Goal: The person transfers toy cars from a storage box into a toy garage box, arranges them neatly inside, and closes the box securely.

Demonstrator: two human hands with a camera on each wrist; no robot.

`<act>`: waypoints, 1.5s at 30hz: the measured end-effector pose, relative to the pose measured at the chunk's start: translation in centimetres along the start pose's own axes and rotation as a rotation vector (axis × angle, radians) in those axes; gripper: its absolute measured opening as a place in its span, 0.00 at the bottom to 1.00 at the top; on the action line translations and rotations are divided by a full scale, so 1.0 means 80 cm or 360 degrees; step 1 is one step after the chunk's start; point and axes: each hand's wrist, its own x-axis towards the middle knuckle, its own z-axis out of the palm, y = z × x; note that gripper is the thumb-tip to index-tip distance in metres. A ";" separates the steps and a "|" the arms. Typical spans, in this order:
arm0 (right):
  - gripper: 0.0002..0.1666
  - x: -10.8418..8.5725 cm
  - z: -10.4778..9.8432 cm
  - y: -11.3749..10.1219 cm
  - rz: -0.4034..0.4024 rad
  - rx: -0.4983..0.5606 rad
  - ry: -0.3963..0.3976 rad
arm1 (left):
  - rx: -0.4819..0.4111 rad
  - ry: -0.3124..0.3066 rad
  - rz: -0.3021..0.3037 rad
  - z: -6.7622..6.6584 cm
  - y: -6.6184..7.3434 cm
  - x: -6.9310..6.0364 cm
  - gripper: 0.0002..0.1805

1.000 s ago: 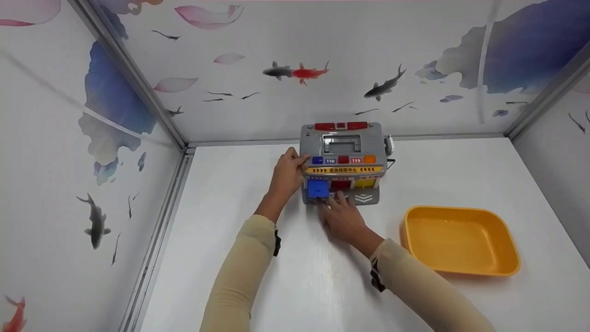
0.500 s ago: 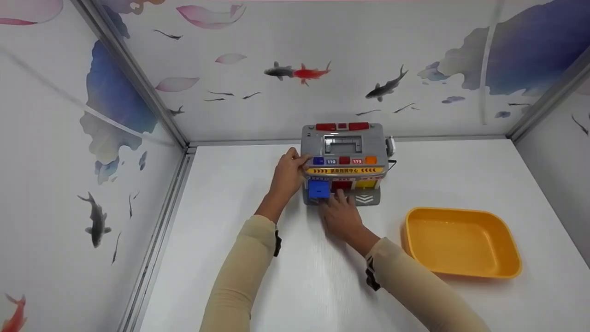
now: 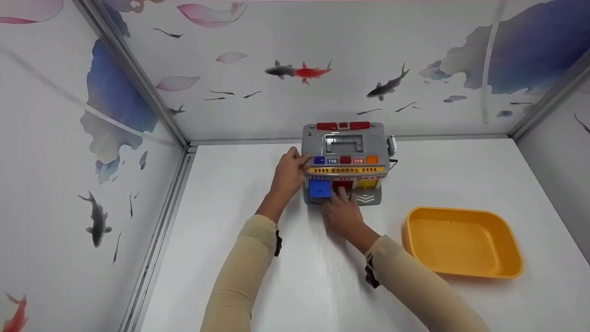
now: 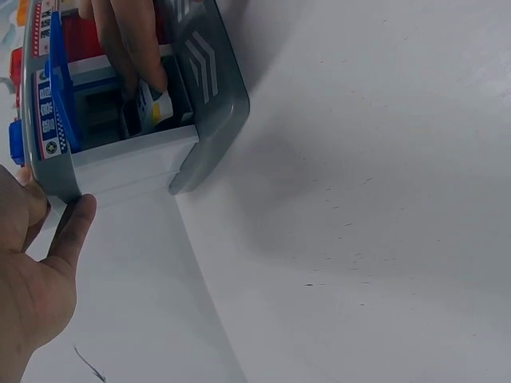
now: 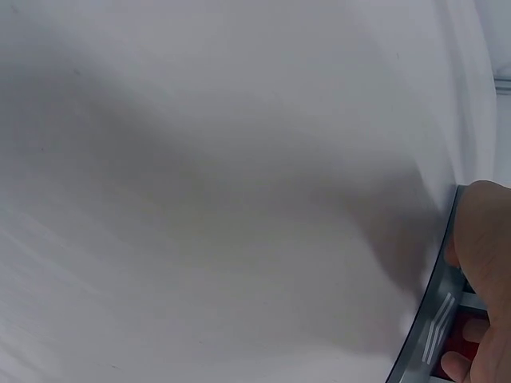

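A grey toy garage with red roof lights stands at the back of the table. Its blue door is swung up, while the red and yellow doors hang down. My left hand grips the left edge of the garage, with the thumb under the roof's corner in the left wrist view. At the blue bay, my right hand pinches a small white, yellow and dark toy car in the opening. Fingers cover much of the car. Other right fingers rest near the red door.
A yellow plastic tub sits to the right on the white table. Printed wall panels enclose the table at the back and sides. A white part and a thin black piece stick out from the garage's right side.
My right hand has shifted slightly forward toward the blue bay. The left hand keeps its hold on the garage, and the blue door stays up.
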 end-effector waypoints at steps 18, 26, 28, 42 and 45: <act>0.27 -0.016 -0.001 0.007 -0.0105 0.0067 0.0280 | 0.0053 0.0032 0.0082 0.001 -0.003 -0.001 0.22; 0.32 -0.032 0.008 0.018 -0.0151 0.0173 0.0419 | 0.0040 0.0010 0.0036 -0.001 0.001 -0.004 0.22; 0.35 -0.035 0.008 0.022 -0.0155 0.0196 0.0444 | 0.0045 0.0015 0.0043 -0.002 0.001 -0.004 0.22; 0.16 -0.047 -0.013 0.045 -0.0410 0.0391 0.1122 | 0.0038 0.0045 0.0111 -0.001 -0.001 -0.002 0.20; 0.17 -0.043 -0.021 0.046 -0.0427 0.0346 0.1210 | 0.0036 0.0051 0.0106 0.000 -0.002 -0.003 0.20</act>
